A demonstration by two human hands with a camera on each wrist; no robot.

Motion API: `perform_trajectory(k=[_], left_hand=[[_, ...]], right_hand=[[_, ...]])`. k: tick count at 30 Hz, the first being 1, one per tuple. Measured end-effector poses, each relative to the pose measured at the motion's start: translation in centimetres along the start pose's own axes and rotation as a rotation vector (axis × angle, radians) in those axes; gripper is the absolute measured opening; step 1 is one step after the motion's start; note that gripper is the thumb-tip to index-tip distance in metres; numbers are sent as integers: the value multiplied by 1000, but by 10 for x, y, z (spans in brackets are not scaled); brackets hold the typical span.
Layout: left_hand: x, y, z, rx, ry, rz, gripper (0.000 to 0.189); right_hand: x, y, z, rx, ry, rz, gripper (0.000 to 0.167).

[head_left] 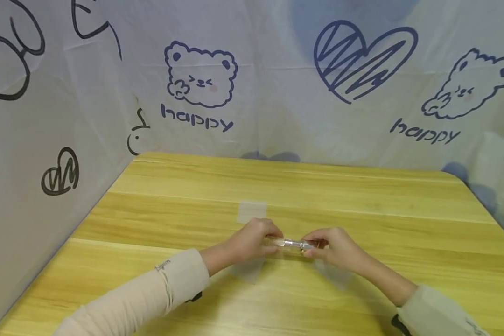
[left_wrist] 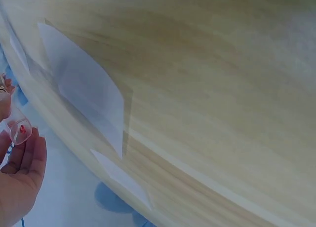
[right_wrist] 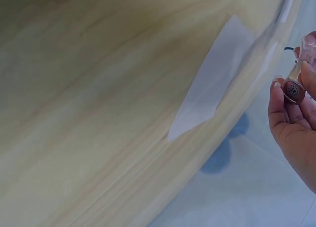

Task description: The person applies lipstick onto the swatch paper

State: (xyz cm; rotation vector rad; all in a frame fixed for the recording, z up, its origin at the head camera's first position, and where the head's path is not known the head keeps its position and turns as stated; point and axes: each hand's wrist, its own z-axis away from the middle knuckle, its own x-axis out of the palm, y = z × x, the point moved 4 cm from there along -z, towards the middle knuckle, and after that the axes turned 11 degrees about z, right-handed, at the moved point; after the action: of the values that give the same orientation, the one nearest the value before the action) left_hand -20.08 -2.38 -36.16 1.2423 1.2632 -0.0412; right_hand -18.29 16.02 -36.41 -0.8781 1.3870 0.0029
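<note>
Between the two hands, over the wooden table (head_left: pixel 193 196), a small clear-and-silver tube (head_left: pixel 293 244) lies crosswise. My left hand (head_left: pixel 254 240) pinches its clear end between thumb and fingers. At the other end, the silver part is gripped by the fingertips of my right hand (head_left: pixel 338 247). The left wrist view shows a see-through end (left_wrist: pixel 20 132) with a small red mark, next to the left fingers. In the right wrist view a round end face (right_wrist: pixel 294 91) with a pattern of dark dots points out from the right fingers. Fingers hide parts of the tube.
White squares lie on the tabletop: one (head_left: pixel 252 211) behind the left hand, one (head_left: pixel 249 271) below it, and another (head_left: pixel 336 274) under the right hand. A pale cloth backdrop (head_left: pixel 277 112) with bear and heart drawings stands around the back and left edges.
</note>
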Motion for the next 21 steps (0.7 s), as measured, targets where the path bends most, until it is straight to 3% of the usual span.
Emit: perform_trajectory(k=[7,13,21], left_hand=[[-3,-3,2,-10,29,-63,26],[-4,-6,-1,-9,32,-21,29],[-4,-7,-9,-13,64,38,26]], right_hand=[[-2,5,2,22,24,-4,28],[-4,9,6,31,45,-12,29],[-8,18,11,114,92,-98,30]])
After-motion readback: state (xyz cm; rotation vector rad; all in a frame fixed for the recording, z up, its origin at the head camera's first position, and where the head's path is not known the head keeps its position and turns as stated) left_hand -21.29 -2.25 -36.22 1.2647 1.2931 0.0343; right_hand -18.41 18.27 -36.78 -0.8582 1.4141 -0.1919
